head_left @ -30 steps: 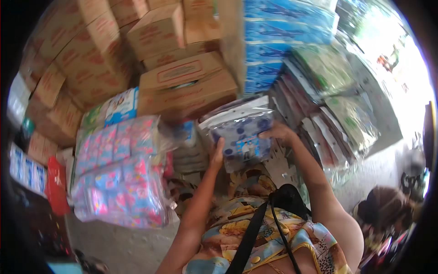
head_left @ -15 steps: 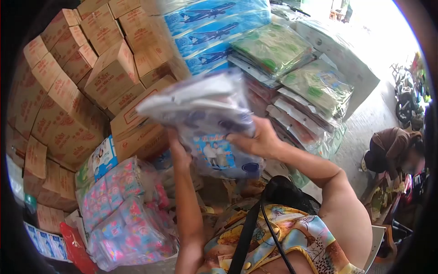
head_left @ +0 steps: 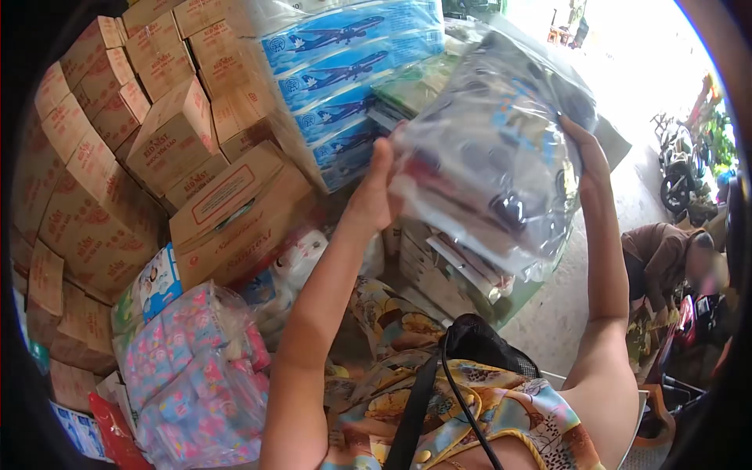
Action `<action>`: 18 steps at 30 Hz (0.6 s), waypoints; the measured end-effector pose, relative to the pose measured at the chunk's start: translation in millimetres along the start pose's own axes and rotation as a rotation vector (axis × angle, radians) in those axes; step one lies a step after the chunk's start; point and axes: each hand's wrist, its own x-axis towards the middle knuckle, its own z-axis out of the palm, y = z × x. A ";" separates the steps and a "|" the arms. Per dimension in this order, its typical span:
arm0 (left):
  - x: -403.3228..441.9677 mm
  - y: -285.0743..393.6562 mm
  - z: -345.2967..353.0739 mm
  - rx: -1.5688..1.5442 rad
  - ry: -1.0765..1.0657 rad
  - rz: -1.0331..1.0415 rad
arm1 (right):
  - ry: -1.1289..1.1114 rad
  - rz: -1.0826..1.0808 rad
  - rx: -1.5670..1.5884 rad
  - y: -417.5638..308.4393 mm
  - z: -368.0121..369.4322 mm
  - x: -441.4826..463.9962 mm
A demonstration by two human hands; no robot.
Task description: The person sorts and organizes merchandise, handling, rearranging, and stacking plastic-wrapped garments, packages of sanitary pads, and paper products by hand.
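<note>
Both hands hold a bundle of clear plastic packs (head_left: 493, 157) with dark round spots and blue lettering, raised over the stacks at the right. My left hand (head_left: 379, 188) grips its left edge, thumb up and fingers mostly hidden behind the plastic. At the opposite edge, my right hand (head_left: 587, 157) is closed around the side. Under and behind the bundle, green-patterned plastic packs (head_left: 427, 84) show in part. More flat packs (head_left: 470, 262) are stacked below it, largely covered. What the packs contain cannot be made out.
Brown cartons (head_left: 168, 129) rise in a stack at left, with a larger open-topped carton (head_left: 243, 215) nearer. Blue airplane-print packages (head_left: 345, 66) stand at the back. A bag of pink-and-blue packs (head_left: 192, 376) lies lower left. Another person (head_left: 662, 258) bends near motorbikes at right.
The bundle has moved right and up, from in front of the cartons to over the green-patterned stacks. Its printed picture no longer faces me. My right hand has shifted to the far right edge.
</note>
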 end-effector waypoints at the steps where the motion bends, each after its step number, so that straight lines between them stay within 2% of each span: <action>1: 17.7 -5.4 5.0 -0.050 0.117 0.061 | -0.025 -0.019 0.003 -7.4 -13.0 4.0; 3: 40.3 -3.3 17.6 0.016 0.288 0.107 | -0.031 -0.062 -0.011 -20.8 -31.5 9.8; 5: 59.0 -14.4 5.4 0.034 0.277 0.080 | -0.029 -0.044 -0.026 -27.3 -59.5 21.7; 7: 71.2 -27.4 -4.3 0.172 0.464 -0.108 | 0.006 -0.021 -0.053 -24.2 -81.8 33.0; 8: 75.3 -37.0 -7.1 0.156 0.496 -0.133 | 0.025 0.014 -0.084 -21.6 -93.8 36.0; 13: 75.1 -74.9 -10.0 0.286 0.550 -0.129 | 0.089 0.051 0.043 7.2 -120.8 48.9; 15: 71.2 -77.1 -0.2 0.328 0.556 -0.039 | 0.071 0.066 0.011 4.2 -125.9 49.9; 18: 69.7 -79.7 4.5 0.346 0.515 0.007 | 0.163 -0.056 0.000 2.7 -139.5 53.9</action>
